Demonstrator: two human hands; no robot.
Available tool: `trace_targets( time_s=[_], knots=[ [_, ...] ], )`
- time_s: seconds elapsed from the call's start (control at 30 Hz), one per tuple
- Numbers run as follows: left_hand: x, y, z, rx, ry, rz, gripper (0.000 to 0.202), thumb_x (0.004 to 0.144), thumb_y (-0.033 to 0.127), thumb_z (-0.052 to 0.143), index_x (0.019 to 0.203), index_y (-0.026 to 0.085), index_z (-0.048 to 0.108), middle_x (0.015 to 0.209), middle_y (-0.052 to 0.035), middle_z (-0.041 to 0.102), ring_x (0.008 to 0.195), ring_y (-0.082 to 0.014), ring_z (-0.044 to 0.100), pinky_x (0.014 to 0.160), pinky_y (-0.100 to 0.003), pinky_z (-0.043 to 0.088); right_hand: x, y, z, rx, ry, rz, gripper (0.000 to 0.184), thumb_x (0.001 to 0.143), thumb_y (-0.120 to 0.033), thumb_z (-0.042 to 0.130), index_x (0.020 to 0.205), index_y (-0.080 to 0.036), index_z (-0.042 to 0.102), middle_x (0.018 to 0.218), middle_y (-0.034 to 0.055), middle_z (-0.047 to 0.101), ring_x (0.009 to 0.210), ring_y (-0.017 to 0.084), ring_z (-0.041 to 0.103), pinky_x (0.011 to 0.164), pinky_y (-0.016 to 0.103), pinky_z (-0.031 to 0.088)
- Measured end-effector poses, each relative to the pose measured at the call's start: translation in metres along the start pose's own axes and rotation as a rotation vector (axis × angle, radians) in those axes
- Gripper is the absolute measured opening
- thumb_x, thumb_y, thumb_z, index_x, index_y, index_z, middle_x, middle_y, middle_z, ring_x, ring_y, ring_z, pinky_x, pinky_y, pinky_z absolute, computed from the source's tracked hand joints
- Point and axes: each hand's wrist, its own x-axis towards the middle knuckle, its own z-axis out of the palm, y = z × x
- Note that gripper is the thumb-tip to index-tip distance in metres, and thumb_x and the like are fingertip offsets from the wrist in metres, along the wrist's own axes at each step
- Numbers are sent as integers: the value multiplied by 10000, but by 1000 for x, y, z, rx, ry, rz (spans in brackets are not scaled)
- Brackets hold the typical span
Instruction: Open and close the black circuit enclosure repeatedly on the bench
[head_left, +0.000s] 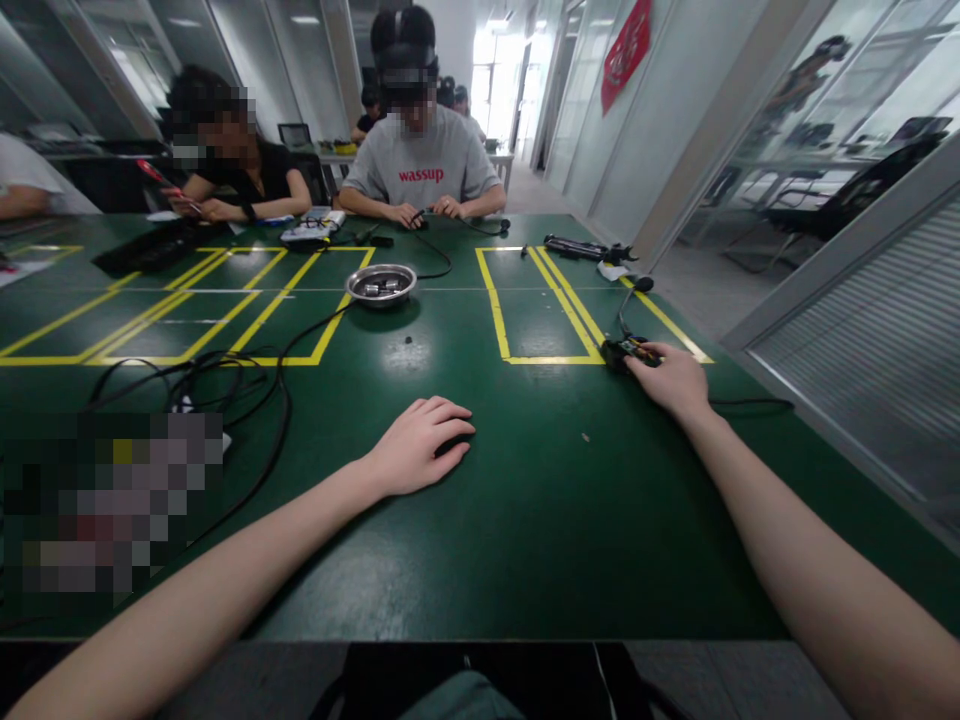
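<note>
"My forearms [247, 575] come nearest, reaching over the green desk [525, 560]."

"And your left grip [421, 446]?"

"It lies palm down, loosely open, thumb apart from the fingers, with nothing visible in it."

"The right grip [675, 380]?"

"I have it closed, thumb and fingers, on a black device [616, 356] with coloured wires showing, at the yellow tape [551, 361] toward the desk's right edge."

"What's beyond?"

"A metal bowl [381, 287], well apart from both."

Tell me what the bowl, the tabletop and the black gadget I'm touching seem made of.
Bowl: polished metal, perhaps stainless steel, given its silvery shine. Tabletop: apparently a glossy green coating, from its reflections; what's beneath doesn't show. Black gadget: dull dark casing suggests plastic; too small to confirm.
</note>
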Motion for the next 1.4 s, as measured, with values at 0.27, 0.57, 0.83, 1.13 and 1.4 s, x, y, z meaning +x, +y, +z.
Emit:
trace_targets(
  time_s=[0.27, 0.57, 0.83, 1.13, 1.4],
  knots=[
    [1, 7, -2, -19, 115, -15, 401, 978, 370, 618, 1341, 198, 623, 1378, -150, 644, 1246, -303, 602, 1025, -485, 503, -84, -112, 2, 466, -504, -725, 304, 849, -295, 669, 1119, -189, 758, 1056, 91, 772, 952, 253, 730, 871, 380, 577],
    [1, 10, -2, -56, 31, 90, 359, 907, 543, 692, 961, 191, 730, 1003, -91, 749, 977, -253, 647, 864, -396, 529, -125, -142, -4, 579, -675, -993, 328, 884, -211, 681, 1211, -199, 713, 1044, 74, 718, 906, 199, 707, 787, 308, 568],
    [-1, 9, 1, -9, 59, -14, 606, 873, 563, 728, 1346, 193, 640, 1407, -145, 659, 1274, -349, 551, 1040, -540, 519, -114, -133, -1, 645, -491, -926, 281, 904, -267, 709, 1178, -210, 729, 1066, 90, 702, 919, 209, 711, 775, 325, 602],
    [4, 8, 0, -106, 64, -55, 603, 815, 442, 798, 1312, 153, 616, 1255, -155, 665, 1230, -325, 567, 1074, -507, 507, -119, -138, 7, 646, -505, -822, 233, 909, -287, 716, 1129, -213, 741, 1069, 88, 710, 921, 214, 706, 715, 313, 598],
    [11, 16, 4, -151, 127, -171, 199, 815, 246, 738, 983, 197, 642, 1057, -78, 677, 1093, -285, 595, 964, -466, 535, -128, -147, 7, 673, -476, -827, 240, 904, -265, 694, 1136, -215, 729, 1109, 96, 694, 941, 215, 701, 791, 346, 608]
  ],
)
